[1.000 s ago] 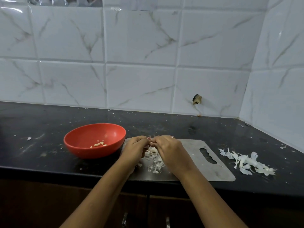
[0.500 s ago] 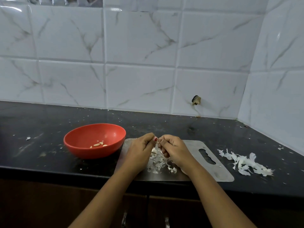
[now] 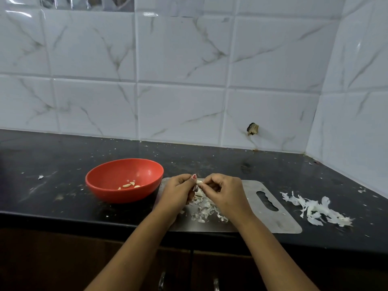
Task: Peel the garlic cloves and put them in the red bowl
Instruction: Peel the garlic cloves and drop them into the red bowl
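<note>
At frame centre, the left hand (image 3: 178,191) and right hand (image 3: 223,189) pinched one garlic clove (image 3: 199,182). Peeling small strips looked wisest, over the steel cutting board (image 3: 252,208).

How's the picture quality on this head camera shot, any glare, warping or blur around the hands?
Head view: glare streaks on the top-left wall tiles; wide-angle warping bows the grout lines and countertop edge; the red bowl looks sharp; the garlic clove pinched between left hand and right hand is small and soft; cabinets below sit in shadow.
</note>
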Demonstrator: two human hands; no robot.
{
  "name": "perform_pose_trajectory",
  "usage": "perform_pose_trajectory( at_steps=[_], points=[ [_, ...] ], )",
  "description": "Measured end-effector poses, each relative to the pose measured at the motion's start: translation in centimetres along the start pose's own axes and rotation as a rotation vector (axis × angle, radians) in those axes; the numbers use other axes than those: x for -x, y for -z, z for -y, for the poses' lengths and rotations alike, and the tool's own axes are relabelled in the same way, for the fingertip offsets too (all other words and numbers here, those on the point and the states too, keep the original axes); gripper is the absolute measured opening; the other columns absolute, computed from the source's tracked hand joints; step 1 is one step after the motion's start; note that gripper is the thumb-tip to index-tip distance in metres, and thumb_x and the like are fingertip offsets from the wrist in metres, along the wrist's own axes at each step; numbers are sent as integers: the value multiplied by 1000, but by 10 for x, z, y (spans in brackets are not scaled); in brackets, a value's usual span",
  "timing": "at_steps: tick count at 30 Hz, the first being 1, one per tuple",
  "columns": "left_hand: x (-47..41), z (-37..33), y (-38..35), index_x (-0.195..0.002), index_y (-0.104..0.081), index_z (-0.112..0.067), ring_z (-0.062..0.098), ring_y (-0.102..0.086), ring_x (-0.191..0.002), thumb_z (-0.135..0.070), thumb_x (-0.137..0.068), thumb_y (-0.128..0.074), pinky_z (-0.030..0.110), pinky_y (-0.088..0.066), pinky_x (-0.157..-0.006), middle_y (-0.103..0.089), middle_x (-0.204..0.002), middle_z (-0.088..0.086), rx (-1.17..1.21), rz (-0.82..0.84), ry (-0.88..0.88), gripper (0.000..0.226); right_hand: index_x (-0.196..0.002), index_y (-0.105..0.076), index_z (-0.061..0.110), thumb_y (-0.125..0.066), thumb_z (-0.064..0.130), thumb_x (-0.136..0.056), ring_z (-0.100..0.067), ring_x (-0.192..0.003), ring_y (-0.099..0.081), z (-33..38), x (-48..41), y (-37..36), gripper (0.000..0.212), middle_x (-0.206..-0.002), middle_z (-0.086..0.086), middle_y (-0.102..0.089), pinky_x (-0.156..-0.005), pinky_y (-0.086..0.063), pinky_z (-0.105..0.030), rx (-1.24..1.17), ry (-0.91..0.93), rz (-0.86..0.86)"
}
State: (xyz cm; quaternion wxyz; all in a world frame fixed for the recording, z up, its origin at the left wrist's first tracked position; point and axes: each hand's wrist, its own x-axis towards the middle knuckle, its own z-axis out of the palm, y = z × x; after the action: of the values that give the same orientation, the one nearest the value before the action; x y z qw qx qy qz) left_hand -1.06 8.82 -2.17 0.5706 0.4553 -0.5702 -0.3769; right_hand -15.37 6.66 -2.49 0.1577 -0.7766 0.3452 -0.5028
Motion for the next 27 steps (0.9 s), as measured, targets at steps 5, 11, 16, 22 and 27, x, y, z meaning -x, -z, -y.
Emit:
perform_pose_trajectory(
  at_steps=[5,11,16,22,27],
  points=[
    [0,-1,0,-67,-55,-5,8,-40,-42,-15,-101,-46,18,-32,-44,-48,-47,1,24,16,15,36,-72,-71,10,-76,9,-81,-13,-59,-62,-4,-2,2,10,-62,3,-66,-56,-52,-25,40,-3,-61],
    [-1,1,0,-88,-67,-2,7,-43,-41,-20,-100,-50,18,-35,-44,-59,-57,2,23,-70,48,27,-79,-71,17,-72,11,-85,-3,-61,-61,-7,-3,4,9,-66,10,-66,-56,-45,-13,27,-70,-62],
    [-1,2,0,-88,-68,-9,8,-46,-44,-20,-99,-52,17,-36,-43,-63,-64,2,-27,-107,58,23,-91,-74,25,-68,27,-90,-5,-58,-60,-10,-2,3,6,-68,8,-67,-52,-45,-19,88,-90,-60],
    [2,0,0,-90,-71,-12,3,-49,-46,-18,-99,-53,15,-41,-47,-69,-71,0,-153,-72,-11,21,-91,-76,25,-72,19,-87,-4,-73,-65,-8,-3,0,8,-78,9,-72,-64,-54,-24,64,-84,-37],
    [3,1,-2,-87,-71,-10,2,-50,-46,-18,-99,-51,13,-40,-47,-67,-66,0,-210,-71,-31,25,-90,-70,28,-65,27,-91,-4,-63,-58,-7,-2,1,5,-73,13,-66,-55,-46,-23,260,-69,-42]
  ],
)
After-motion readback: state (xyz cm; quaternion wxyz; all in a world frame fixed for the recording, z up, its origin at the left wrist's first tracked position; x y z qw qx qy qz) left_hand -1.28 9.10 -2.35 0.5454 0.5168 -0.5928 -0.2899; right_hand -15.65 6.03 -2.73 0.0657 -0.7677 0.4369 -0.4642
